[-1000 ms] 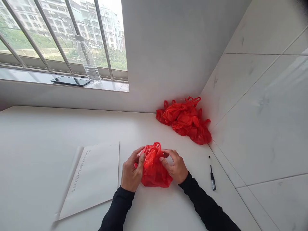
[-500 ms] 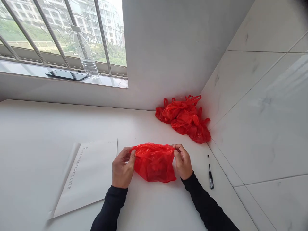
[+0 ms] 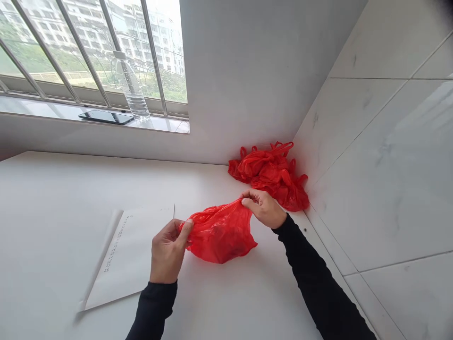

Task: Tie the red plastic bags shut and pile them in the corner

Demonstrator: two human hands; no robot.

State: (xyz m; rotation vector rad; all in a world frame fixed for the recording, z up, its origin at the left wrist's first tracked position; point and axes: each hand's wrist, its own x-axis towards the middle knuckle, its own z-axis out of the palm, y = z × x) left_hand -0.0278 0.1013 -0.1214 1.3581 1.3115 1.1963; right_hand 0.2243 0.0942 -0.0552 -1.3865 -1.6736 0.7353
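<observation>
Dimly, a darker patch point(image 3: 228, 242) shows through the stretched red bag point(image 3: 215, 229).

left hand point(image 3: 167, 252): 1 | right hand point(image 3: 266, 210): 1 | red bag point(image 3: 222, 236): 1, centre | red heap point(image 3: 271, 172): 1, bags uncountable | booklet point(image 3: 136, 259): 1 | bottle point(image 3: 137, 103): 1 | tablet point(image 3: 106, 117): 1 | dark speck point(image 3: 305, 230): 1

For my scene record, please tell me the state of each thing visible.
Held bag: wrinkled, spread out
Left hand: pinching held bag
Right hand: pinching held bag
Bag pile: crumpled
White paper: lying flat
Bottle: upright, capped, partly filled
Dark device: lying flat
</observation>
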